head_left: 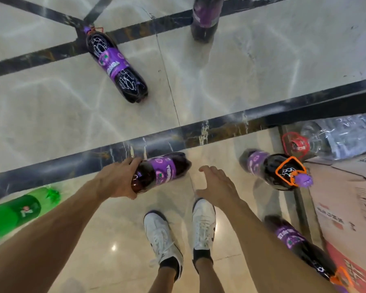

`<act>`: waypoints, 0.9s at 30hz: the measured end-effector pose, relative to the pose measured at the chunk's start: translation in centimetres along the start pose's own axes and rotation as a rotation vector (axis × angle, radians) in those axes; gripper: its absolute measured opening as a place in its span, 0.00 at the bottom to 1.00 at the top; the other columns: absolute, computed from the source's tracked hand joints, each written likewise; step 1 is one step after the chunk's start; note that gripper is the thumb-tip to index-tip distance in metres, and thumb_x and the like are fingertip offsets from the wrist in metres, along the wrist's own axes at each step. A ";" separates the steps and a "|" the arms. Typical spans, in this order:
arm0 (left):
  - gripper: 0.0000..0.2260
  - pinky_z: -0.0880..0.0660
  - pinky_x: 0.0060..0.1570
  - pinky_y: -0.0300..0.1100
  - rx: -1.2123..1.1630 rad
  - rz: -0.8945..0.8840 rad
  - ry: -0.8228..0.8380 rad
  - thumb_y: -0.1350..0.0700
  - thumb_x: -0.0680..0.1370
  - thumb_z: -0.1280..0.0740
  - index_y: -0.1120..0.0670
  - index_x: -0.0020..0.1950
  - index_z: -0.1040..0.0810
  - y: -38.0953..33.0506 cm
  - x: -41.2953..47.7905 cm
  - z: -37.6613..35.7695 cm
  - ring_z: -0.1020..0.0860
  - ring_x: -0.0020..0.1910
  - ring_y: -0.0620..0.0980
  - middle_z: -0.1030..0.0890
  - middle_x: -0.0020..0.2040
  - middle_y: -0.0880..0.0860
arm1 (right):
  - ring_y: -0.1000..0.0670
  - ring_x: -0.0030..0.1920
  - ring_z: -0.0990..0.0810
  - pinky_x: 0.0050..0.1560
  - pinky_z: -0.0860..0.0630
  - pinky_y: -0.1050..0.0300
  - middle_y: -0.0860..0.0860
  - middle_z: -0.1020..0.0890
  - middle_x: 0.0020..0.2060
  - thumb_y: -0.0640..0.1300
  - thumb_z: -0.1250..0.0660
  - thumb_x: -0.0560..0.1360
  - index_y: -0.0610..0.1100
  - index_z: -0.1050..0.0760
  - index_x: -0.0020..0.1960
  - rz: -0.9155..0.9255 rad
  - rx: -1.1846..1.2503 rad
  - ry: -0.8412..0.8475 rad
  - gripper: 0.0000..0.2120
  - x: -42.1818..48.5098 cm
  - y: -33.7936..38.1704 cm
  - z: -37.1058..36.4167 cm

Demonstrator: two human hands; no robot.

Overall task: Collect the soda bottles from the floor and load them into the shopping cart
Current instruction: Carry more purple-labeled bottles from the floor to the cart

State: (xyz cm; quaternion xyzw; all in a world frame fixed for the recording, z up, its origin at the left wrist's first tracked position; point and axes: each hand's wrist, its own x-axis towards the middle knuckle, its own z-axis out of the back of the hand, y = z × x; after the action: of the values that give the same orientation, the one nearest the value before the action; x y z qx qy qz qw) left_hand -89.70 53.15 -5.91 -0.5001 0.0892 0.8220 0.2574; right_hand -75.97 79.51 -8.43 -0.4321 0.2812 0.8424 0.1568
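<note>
1. Near right: near-right bottle (294,240) lies on its side. It has dark soda, a purple label and an orange ring at the neck, and sits just beside a cardboard box (347,208).
2. Near left: green bottle (15,212) on its side, partly cut off by the frame edge.
3. Centre: left hand (116,178) is wrapped round the neck end of the held bottle (163,170), which has dark liquid and a purple label and is roughly horizontal. Cannot tell if it touches the floor. Right hand (218,185) is spread, holds nothing, and is just right of that bottle.
4. Right: capped bottle (270,170) is dark and tilted, with a purple cap and an orange carry ring. Beyond it a clear bottle (336,136) with a red cap lies on its side; contents unclear.
5. Far: lying bottle (116,64) has its neck over a dark band. Upright bottle (205,17) stands at the far edge.
6. Floor (241,70): glossy pale marble crossed by dark veined bands (156,142).
7. White shoes (163,235) below the hands.
</note>
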 end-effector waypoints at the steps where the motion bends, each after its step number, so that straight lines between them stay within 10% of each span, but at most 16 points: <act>1: 0.54 0.23 0.61 0.46 -0.028 -0.004 0.011 0.40 0.64 0.21 0.49 0.81 0.49 1.3 0.3 -0.8 0.22 0.61 0.52 0.30 0.73 0.52 | 0.45 0.70 0.30 0.66 0.27 0.48 0.49 0.28 0.72 0.52 0.24 0.76 0.51 0.36 0.78 0.043 -0.020 0.004 0.36 1.6 0.6 -0.5; 15: 0.55 0.27 0.63 0.43 -0.268 -0.012 -0.018 0.44 0.63 0.18 0.47 0.80 0.49 10.1 4.8 -13.0 0.25 0.63 0.49 0.31 0.72 0.50 | 0.42 0.75 0.38 0.68 0.26 0.35 0.49 0.37 0.76 0.60 0.20 0.67 0.55 0.47 0.81 0.444 -0.455 0.089 0.52 16.1 6.0 -8.3; 27: 0.52 0.28 0.64 0.43 -0.188 -0.089 -0.055 0.41 0.65 0.21 0.46 0.80 0.49 7.0 -3.6 -4.5 0.27 0.65 0.48 0.31 0.72 0.47 | 0.44 0.73 0.34 0.67 0.24 0.41 0.48 0.36 0.74 0.58 0.19 0.67 0.54 0.48 0.80 0.412 -0.510 0.068 0.52 6.3 8.0 -0.3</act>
State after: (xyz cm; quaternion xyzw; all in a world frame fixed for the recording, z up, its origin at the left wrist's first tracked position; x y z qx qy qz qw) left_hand -88.47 44.19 -5.78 -0.5027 -0.0178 0.8280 0.2478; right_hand -83.44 73.15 -10.99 -0.4194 0.1480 0.8847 -0.1398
